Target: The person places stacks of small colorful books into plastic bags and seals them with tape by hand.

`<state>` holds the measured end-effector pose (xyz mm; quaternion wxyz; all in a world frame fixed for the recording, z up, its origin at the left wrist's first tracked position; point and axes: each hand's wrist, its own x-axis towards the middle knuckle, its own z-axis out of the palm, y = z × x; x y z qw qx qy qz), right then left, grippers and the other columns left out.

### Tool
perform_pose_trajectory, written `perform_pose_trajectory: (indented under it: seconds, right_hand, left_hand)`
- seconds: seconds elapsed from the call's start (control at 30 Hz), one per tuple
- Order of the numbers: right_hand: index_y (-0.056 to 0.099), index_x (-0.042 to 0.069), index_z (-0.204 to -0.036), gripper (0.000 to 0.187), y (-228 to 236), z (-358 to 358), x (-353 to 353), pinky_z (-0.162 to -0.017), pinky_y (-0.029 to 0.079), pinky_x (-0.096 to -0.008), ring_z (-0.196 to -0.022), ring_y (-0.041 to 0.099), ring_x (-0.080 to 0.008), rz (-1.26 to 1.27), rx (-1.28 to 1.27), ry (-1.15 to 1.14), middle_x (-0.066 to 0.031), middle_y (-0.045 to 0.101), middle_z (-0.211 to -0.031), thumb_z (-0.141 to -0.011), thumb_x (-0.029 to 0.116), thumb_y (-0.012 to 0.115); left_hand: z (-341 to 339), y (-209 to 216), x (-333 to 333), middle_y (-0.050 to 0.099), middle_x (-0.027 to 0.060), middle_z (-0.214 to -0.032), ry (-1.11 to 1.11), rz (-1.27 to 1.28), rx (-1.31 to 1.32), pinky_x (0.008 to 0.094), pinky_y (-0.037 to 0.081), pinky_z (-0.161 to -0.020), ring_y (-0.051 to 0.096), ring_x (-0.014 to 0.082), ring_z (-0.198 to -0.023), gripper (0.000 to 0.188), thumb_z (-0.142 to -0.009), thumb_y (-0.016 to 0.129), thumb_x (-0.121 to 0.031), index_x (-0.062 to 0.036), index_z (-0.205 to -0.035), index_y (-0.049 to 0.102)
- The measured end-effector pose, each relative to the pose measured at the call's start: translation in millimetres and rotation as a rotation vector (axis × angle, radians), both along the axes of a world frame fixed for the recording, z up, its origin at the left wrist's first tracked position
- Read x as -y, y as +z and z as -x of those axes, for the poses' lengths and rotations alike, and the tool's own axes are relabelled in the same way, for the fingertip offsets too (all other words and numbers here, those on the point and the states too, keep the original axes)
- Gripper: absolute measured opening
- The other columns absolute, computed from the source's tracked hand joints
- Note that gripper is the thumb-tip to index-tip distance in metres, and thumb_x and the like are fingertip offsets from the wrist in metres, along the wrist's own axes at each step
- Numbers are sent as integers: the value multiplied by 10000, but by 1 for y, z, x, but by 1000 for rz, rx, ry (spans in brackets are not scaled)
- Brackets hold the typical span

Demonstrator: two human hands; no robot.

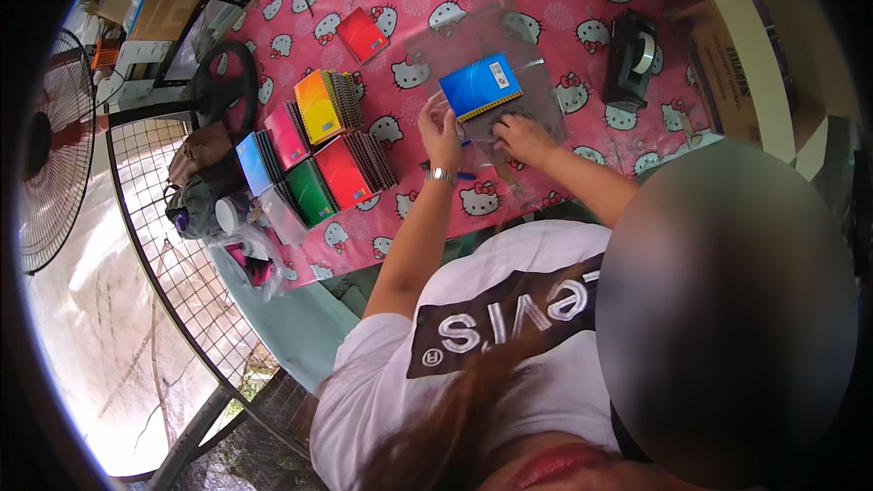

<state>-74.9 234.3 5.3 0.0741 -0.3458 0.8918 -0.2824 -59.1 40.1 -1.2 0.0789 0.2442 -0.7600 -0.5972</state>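
A blue spiral notebook (pixel 480 86) with a small white label lies on a clear plastic bag or sheet (pixel 436 45); I cannot make out whether it is inside. My left hand (pixel 440 138), with a metal watch at the wrist, is at the notebook's lower left corner, its bent fingers closed at the plastic's edge. Just below the notebook's right side, my right hand (pixel 525 139) has its fingers curled on the plastic. Something blue and thin (pixel 466 175) shows on the table between my forearms.
Stacked spiral notebooks stand at the left: yellow (pixel 316 107), pink (pixel 287 135), red (pixel 348 171), blue (pixel 259 162) and green (pixel 311 193). One red notebook (pixel 363 35) lies apart. A black tape dispenser (pixel 629 59) and cardboard boxes (pixel 727 82) are at right; a fan (pixel 56 150) is far left.
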Motion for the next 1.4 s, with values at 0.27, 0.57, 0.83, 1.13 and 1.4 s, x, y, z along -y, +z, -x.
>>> perform_pose_trajectory:
  seconds: [0.27, 0.57, 0.83, 1.13, 1.4]
  right_hand:
    - [575, 86, -834, 73, 51, 47, 11, -742, 456, -416, -816, 610, -277, -14, -18, 133, -87, 612, -787, -818, 156, 567]
    - [598, 110, -941, 184, 59, 41, -28, -778, 412, -359, -886, 562, -211, -61, -495, 321, -39, 559, -856, -780, 199, 598]
    - [567, 119, -824, 98, 66, 65, -36, -764, 406, -349, -825, 551, -196, 45, -396, 309, -31, 540, -800, -746, 175, 585]
    - [576, 89, -779, 85, 49, 77, -69, -746, 421, -367, -828, 560, -257, 160, -29, 265, -54, 575, -826, -745, 142, 632]
    - [579, 83, -813, 90, 59, 81, -68, -746, 422, -381, -812, 572, -278, 131, 3, 523, -75, 579, -810, -781, 149, 631]
  left_hand:
    - [-76, 30, -24, 412, 141, -1235, -326, 903, -63, 510, 255, -996, 366, 344, -1190, 714, -694, 749, -344, -120, -1257, 373]
    - [-41, 13, -21, 520, 67, -1120, -193, 974, 107, 478, 273, -935, 469, 255, -1097, 324, -795, 618, -230, -140, -1084, 501]
    - [-58, 35, -58, 434, 126, -1232, -381, 964, 75, 492, 245, -961, 389, 290, -1184, 573, -731, 675, -322, -140, -1207, 414]
    - [-61, 11, -35, 487, 63, -1194, -343, 1068, 209, 513, 240, -952, 440, 245, -1147, 455, -765, 636, -315, -165, -1174, 504]
    - [-52, 9, -57, 466, 105, -1209, -407, 1010, 66, 531, 227, -955, 414, 290, -1164, 499, -740, 654, -370, -166, -1164, 487]
